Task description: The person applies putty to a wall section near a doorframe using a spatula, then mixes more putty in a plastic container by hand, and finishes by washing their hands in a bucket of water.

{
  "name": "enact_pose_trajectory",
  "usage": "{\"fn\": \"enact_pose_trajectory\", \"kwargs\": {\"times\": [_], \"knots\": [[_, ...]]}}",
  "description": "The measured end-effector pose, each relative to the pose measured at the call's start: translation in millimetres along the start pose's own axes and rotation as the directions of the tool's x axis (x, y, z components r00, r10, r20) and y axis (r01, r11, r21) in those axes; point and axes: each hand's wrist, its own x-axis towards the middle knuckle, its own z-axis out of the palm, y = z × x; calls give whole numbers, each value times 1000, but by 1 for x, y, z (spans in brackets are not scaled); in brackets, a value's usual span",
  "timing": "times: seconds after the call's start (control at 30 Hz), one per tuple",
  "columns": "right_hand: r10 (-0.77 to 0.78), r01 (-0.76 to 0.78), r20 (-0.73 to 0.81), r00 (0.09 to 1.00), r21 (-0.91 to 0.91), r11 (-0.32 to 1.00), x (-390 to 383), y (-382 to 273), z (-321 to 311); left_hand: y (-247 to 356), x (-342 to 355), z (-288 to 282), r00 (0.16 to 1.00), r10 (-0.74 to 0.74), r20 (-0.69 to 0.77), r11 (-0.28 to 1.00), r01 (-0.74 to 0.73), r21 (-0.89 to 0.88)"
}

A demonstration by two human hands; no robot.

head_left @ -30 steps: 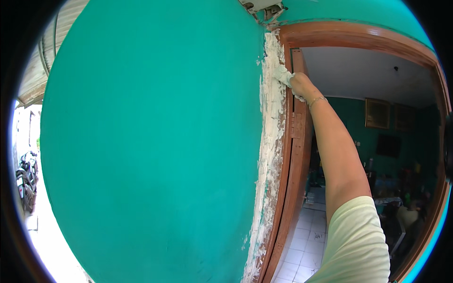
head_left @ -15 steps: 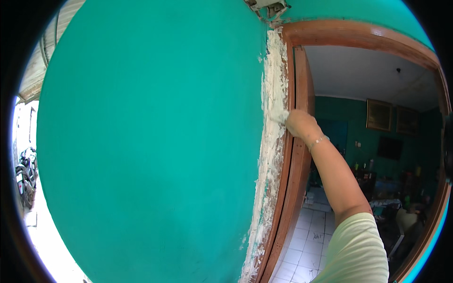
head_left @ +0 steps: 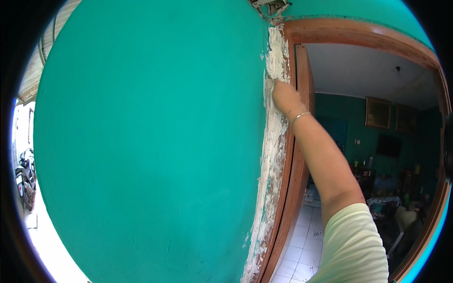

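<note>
The right hand [head_left: 288, 98] was blurred, its fingertips hidden, so its grip could not be told; it covered part of the white strip [head_left: 274, 137]. The lower edge cut off the light green sleeve [head_left: 351, 245], the upper edge a pale fitting [head_left: 275, 8]. Inside, the framed picture [head_left: 379, 112] was too dim to read, and the clutter [head_left: 365, 174] too small to name

R hand [head_left: 286, 99] higher vs 0.5 s ago | also further L, now over white strip [head_left: 274, 141] | pale held item now mostly hidden
</note>
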Motion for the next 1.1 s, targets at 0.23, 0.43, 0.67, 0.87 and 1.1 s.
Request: {"fn": "enact_pose_trajectory", "kwargs": {"times": [0.23,0.43,0.67,0.87,1.1], "knots": [[32,-88,267,963,202,975,-84,-6,29,15,5,-8,997,-55,61,997,51,65],[31,-168,405,914,306,937,-121,6,-16,0,0,-6,999,18,34,999,-20,51],[101,-149,159,982,327,933,-7,22,-31,36,19,13,993,-18,-120,992,33,125],[-1,-33,337,942,94,995,-24,-21,12,28,17,14,988,36,-151,991,-15,137],[5,-51,471,882,83,995,-56,1,-34,14,12,13,981,109,-160,988,-89,125]]}}
